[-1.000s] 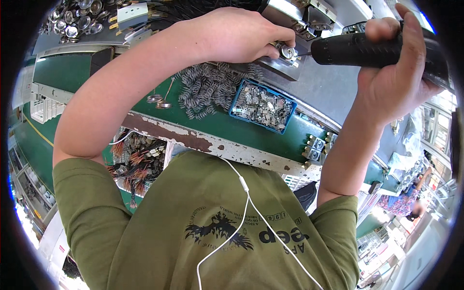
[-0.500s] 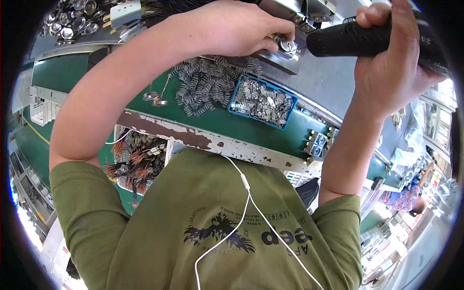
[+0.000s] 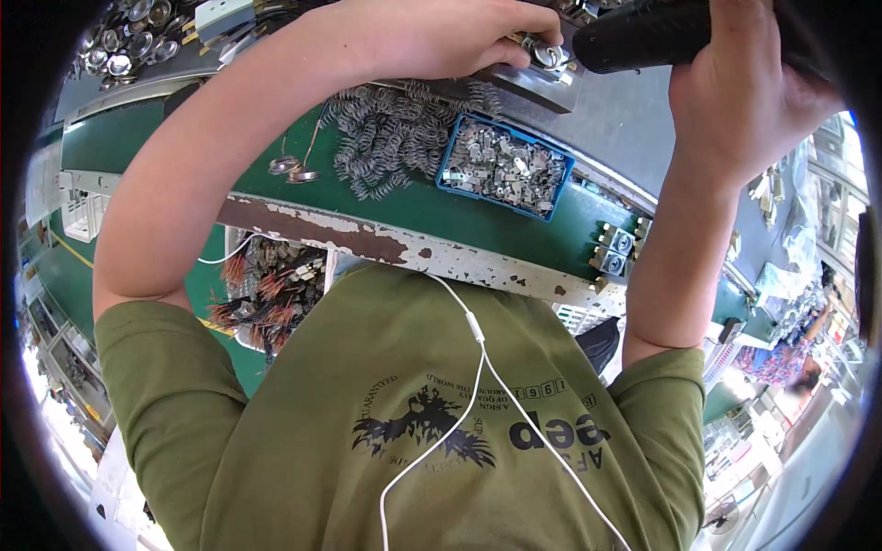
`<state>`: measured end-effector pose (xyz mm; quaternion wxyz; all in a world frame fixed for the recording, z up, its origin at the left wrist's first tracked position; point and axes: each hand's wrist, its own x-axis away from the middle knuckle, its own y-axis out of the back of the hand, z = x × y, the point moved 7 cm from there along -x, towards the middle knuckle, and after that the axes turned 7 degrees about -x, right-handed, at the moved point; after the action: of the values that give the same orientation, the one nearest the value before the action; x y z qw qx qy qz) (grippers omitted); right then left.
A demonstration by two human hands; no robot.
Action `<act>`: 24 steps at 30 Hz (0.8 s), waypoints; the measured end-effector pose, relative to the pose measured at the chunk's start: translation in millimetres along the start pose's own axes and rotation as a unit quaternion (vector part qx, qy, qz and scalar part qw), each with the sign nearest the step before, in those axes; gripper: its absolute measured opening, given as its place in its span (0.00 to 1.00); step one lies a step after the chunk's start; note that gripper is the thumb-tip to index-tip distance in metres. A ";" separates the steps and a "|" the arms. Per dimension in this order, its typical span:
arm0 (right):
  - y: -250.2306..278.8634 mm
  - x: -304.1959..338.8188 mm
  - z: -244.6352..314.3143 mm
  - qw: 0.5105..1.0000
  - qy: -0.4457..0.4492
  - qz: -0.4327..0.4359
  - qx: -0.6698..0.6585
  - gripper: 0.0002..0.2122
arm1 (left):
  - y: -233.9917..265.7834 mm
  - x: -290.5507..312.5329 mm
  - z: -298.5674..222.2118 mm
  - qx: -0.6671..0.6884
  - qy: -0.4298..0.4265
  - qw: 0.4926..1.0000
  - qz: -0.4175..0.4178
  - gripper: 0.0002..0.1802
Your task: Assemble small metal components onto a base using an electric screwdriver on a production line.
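At the top centre, my left hand (image 3: 459,39) is closed, thumb and fingers pinching a small round metal part (image 3: 549,55). That part rests on a steel block fixture (image 3: 544,90). My right hand (image 3: 740,106) is wrapped round a thick black cylindrical handle (image 3: 634,39), whose blunt end points left toward the metal part. Its fingertips and the handle's far end are cut off by the picture's edge. What the handle belongs to does not show.
A heap of coil springs (image 3: 381,138) lies on the green bench beside a blue tray (image 3: 560,190) of small metal pieces. Two round metal parts on wires (image 3: 299,173) lie left. Several block-shaped parts (image 3: 614,248) stand right. A bin of wired parts (image 3: 271,289) sits below the bench edge.
The view has shifted, so my hands and the fixture sit higher in the picture. My left hand still pinches the metal part, and my right still grips the black handle.
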<state>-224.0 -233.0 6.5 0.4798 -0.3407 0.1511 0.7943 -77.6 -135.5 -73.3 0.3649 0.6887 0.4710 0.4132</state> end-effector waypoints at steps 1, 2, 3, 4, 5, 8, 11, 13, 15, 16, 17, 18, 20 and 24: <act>3.7 -1.4 -3.7 1.000 -0.001 -0.005 -0.006 0.10 | -2.6 0.4 1.9 -0.002 0.000 1.000 0.003 0.18; 12.1 -4.2 -10.7 1.000 -0.002 -0.011 -0.012 0.10 | -3.6 1.9 2.7 -0.011 -0.012 1.000 -0.026 0.19; 23.6 -9.5 -20.8 1.000 -0.002 -0.017 -0.018 0.10 | -2.4 3.5 2.7 -0.020 -0.025 0.998 -0.055 0.19; 41.8 -16.6 -33.1 1.000 -0.002 -0.024 -0.017 0.10 | -2.6 0.5 -3.0 -0.020 -0.031 0.998 -0.052 0.19; 53.9 -19.0 -32.0 0.999 0.000 -0.030 -0.020 0.09 | -2.7 -2.1 -5.9 -0.030 -0.003 0.999 -0.033 0.18; 117.4 -22.7 -0.3 0.998 0.001 -0.039 -0.040 0.09 | -7.3 13.0 -16.8 -0.093 -0.033 0.980 -0.174 0.15; 128.4 -43.9 -12.3 0.998 0.013 -0.051 -0.047 0.09 | -18.8 35.9 -61.8 -0.183 -0.174 0.915 -0.314 0.05; 74.1 -30.9 -4.1 0.996 0.024 -0.047 -0.070 0.09 | -53.7 34.9 -71.2 -0.204 -0.180 0.929 -0.251 0.02; 44.5 -31.0 22.7 0.994 0.046 -0.038 -0.093 0.09 | -68.5 34.1 -76.7 -0.232 -0.189 0.931 -0.211 0.03; 42.9 -33.6 35.5 0.992 0.059 -0.036 -0.101 0.09 | -68.7 35.8 -79.9 -0.241 -0.190 0.928 -0.211 0.03; 28.8 -33.8 42.5 0.991 0.070 -0.035 -0.109 0.09 | -69.8 38.2 -82.4 -0.249 -0.191 0.926 -0.209 0.04; 28.3 -36.7 50.0 0.989 0.081 -0.034 -0.117 0.09 | -70.4 39.5 -82.3 -0.243 -0.195 0.924 -0.221 0.04; 31.3 -49.2 54.5 0.986 0.101 -0.036 -0.131 0.09 | -68.4 42.3 -84.2 -0.241 -0.189 0.925 -0.223 0.04; 18.4 -61.1 57.0 0.984 0.119 -0.055 -0.121 0.08 | -72.0 39.2 -84.1 -0.244 -0.185 0.928 -0.213 0.04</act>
<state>-243.7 -250.0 88.0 0.4564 -0.4964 0.0911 0.7328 -170.9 -67.7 -95.7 0.6818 0.5260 0.4155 0.2930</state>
